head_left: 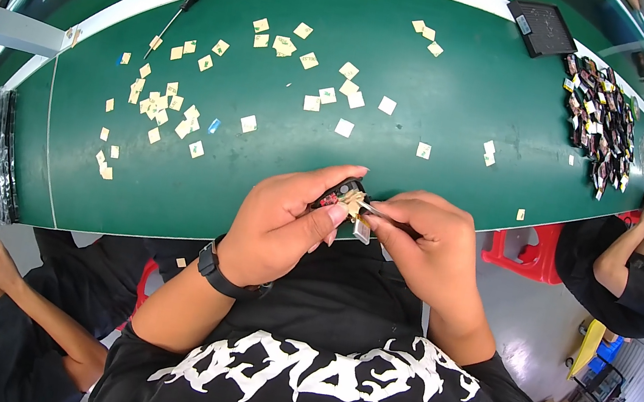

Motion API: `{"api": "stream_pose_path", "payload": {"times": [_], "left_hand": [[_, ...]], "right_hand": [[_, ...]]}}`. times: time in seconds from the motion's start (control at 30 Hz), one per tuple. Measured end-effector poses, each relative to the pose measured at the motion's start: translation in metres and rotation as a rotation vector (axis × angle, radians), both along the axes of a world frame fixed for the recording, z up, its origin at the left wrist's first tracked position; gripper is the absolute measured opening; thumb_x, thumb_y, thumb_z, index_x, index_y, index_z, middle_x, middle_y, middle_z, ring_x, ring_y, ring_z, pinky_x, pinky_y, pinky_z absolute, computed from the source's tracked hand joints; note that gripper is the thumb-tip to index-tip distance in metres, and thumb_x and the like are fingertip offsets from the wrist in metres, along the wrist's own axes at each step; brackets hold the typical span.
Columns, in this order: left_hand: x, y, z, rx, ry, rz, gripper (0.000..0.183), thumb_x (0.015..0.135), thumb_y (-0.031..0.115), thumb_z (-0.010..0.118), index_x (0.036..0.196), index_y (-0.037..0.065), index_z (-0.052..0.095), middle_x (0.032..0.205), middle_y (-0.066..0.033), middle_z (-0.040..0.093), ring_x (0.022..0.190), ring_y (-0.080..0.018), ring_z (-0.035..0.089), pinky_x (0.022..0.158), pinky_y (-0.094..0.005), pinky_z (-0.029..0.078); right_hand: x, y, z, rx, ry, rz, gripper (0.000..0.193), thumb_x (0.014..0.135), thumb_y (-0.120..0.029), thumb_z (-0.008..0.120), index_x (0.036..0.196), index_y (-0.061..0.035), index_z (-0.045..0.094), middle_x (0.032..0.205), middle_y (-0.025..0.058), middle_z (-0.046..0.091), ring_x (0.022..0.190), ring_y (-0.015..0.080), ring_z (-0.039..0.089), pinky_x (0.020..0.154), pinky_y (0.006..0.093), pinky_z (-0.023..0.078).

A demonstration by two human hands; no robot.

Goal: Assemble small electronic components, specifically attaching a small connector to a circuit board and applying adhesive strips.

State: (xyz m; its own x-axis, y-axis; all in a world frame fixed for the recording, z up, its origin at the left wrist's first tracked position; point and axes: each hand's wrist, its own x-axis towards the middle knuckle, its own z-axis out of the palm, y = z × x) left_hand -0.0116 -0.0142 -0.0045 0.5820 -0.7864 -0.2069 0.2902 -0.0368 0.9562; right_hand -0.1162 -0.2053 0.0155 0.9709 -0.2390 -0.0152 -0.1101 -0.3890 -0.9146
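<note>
My left hand (288, 221) grips a small dark electronic part (338, 194) with red bits, held just above the near edge of the green table (276, 167). My right hand (428, 241) pinches thin metal tweezers (376, 211) whose tip touches a beige sticker on that part. A small pale tab (362, 230) hangs below the tweezers. A black watch is on my left wrist.
Several square beige sticker backings (170, 110) are scattered over the table. A black-handled screwdriver (187, 1) lies at far left. A black tray (542, 26) and a heap of small dark parts (603, 121) lie far right. Other people sit at left and right; a red stool (524, 254) stands right.
</note>
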Motion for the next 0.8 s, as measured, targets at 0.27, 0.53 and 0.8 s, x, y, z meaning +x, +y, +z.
{"api": "stream_pose_path", "payload": {"times": [0.27,0.53,0.8], "left_hand": [[0.0,0.001,0.006,-0.024,0.052,0.032,0.042,0.1,0.002,0.057,0.142,-0.001,0.056,0.097,-0.0037,0.063,0.074,-0.0064,0.056,0.066,-0.0217,0.049],[-0.006,-0.003,-0.003,-0.008,-0.028,0.096,0.046,0.096,-0.005,0.055,0.143,-0.003,0.055,0.101,-0.003,0.064,0.079,-0.0054,0.056,0.07,-0.0213,0.049],[-0.009,-0.009,0.003,0.119,-0.495,0.13,0.047,0.092,-0.004,0.058,0.139,-0.001,0.058,0.098,-0.0109,0.067,0.075,-0.0124,0.059,0.069,-0.027,0.05]], "right_hand": [[-0.009,-0.003,-0.007,0.673,0.084,-0.09,0.012,0.09,0.005,0.072,0.101,0.0027,0.07,0.085,0.0026,0.064,0.069,0.0016,0.053,0.059,0.0221,0.041],[-0.007,0.006,0.004,0.168,0.038,-0.059,0.009,0.092,0.0,0.071,0.101,0.0014,0.068,0.088,0.0075,0.067,0.071,0.0109,0.061,0.061,0.026,0.048],[-0.006,0.011,0.011,-0.351,-0.039,-0.043,0.011,0.089,0.001,0.071,0.099,0.0021,0.068,0.086,0.0144,0.069,0.07,0.0317,0.067,0.06,0.0375,0.054]]}}
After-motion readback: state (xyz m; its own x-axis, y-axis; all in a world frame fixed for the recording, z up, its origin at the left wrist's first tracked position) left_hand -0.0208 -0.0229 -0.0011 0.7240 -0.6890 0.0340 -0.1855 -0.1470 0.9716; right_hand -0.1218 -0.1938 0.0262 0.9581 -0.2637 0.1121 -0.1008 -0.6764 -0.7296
